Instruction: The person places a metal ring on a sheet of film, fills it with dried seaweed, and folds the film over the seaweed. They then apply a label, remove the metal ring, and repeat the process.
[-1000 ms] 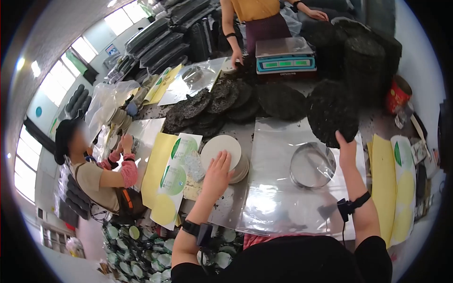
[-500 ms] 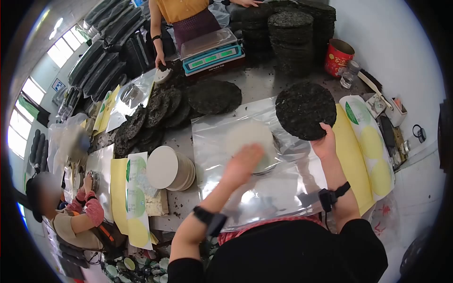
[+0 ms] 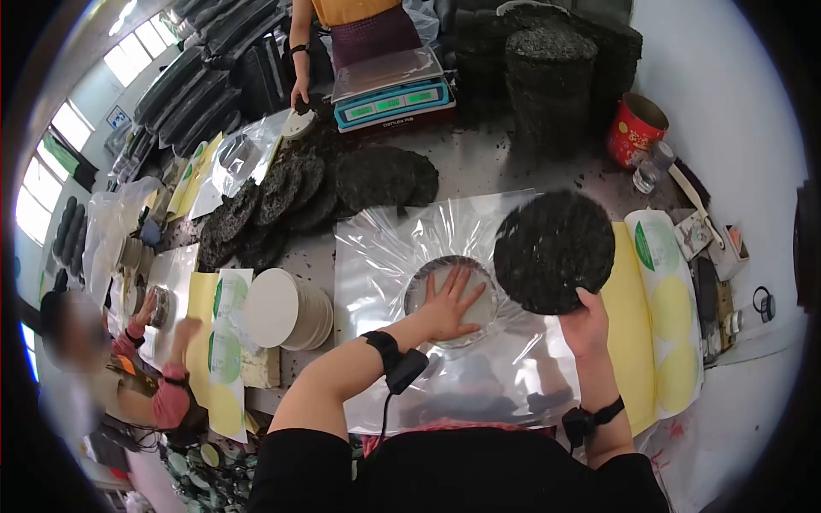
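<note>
My left hand (image 3: 447,309) lies flat with fingers spread on a pale round disc (image 3: 485,309) inside a round metal ring (image 3: 412,291). Clear plastic film (image 3: 376,359) spreads under and around the ring, creased towards it. Held by its lower edge, a dark round cake (image 3: 554,250) is pinched in my right hand (image 3: 585,323), to the right of the ring and raised above the film. A stack of pale round discs (image 3: 272,309) stands left of the film. Several dark cakes (image 3: 376,175) overlap behind it.
A digital scale (image 3: 395,104) sits at the back, beside a person in an orange top. Tall dark stacks (image 3: 550,94), a red tin (image 3: 637,128) and a clear jar (image 3: 652,167) stand back right. Yellow sheets (image 3: 629,316) lie right. Another person works at the left.
My left hand has pressed the pale disc down into the ring, its fingers now spread, and the film has creased around it. My right hand has come lower with the dark cake.
</note>
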Tool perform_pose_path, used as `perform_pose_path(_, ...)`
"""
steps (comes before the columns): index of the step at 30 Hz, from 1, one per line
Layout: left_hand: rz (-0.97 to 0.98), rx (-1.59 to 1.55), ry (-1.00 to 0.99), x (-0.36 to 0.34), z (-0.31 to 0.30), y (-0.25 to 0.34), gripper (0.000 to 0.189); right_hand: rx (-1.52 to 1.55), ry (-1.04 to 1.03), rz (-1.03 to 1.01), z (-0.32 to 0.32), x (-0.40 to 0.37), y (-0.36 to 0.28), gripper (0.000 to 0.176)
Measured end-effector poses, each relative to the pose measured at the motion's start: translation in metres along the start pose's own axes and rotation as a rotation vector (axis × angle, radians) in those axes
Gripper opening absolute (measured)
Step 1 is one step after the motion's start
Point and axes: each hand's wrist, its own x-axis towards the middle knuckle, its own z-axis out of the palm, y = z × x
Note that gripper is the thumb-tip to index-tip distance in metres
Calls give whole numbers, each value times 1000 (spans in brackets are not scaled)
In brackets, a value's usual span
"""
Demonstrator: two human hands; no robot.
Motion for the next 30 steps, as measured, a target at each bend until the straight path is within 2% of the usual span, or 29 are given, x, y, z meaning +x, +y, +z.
perform_pose_path(2,-26,-49,-53,7,-6,-1,88,-383,-167,-227,38,3,-2,55)
perform_pose_path(3,3,-9,-53,2,-21,-2,80,-751,-287,-379,58,1,-6,58)
perform_pose_path(4,-12,-303,8,-2,-29,-19,70,-1117,-404,-531,75,0,-6,61)
perform_pose_path(6,-82,-772,131,-15,-37,-50,57,-1545,-622,-826,84,-2,13,61)
perform_pose_path(8,-202,-1002,296,-33,-36,-60,60,-1748,-828,-884,48,1,53,59)
perform_pose_path(9,-283,-1059,386,-47,-31,-59,65,-1791,-929,-787,22,-1,75,58)
perform_pose_path(10,-369,-1121,487,-59,-28,-54,70,-1820,-948,-675,25,-4,76,57)
perform_pose_path(11,-196,-650,627,-64,-26,-43,83,-1848,-973,-566,31,-6,72,57)
perform_pose_path(12,-208,-672,655,-61,-26,-39,83,-1870,-997,-460,39,-5,69,56)
perform_pose_path(13,-219,-689,668,-60,-25,-37,83,-2017,-983,-336,52,8,63,56)
perform_pose_path(15,-237,-819,643,-62,-28,-36,80,-1824,-948,-553,74,41,71,56)
perform_pose_path(16,-212,-609,666,-66,-29,-31,80,-1730,-927,-652,73,49,77,57)
perform_pose_path(17,-181,-395,692,-70,-34,-26,79,-1850,-1103,-702,50,62,98,64)
perform_pose_path(18,-149,-174,723,-72,-42,-26,78,-1834,-1136,-708,47,64,99,63)
perform_pose_path(19,18,-203,670,-73,-49,-33,79,-1816,-1181,-721,45,67,102,63)
perform_pose_path(20,197,-279,531,-66,-57,-36,87,-1793,-1224,-719,43,68,105,63)
perform_pose_path(21,270,-264,386,-56,-57,-36,94,-1855,-1288,-633,46,71,106,76)
perform_pose_path(22,340,-259,250,-43,-54,-35,102,-1952,-1323,-526,50,71,105,81)
perform_pose_path(23,354,-216,201,-28,-45,-42,117,-2047,-1358,-419,56,71,106,86)
perform_pose_path(25,292,-164,28,-14,-43,-44,123,-2226,-1381,-252,59,76,118,103)
perform_pose_path(28,206,-34,-141,-6,-37,-39,130,-2475,-1438,-56,68,70,131,103)
perform_pose_path(30,154,17,-155,0,-25,-37,132,-2512,-1425,-80,62,70,140,94)
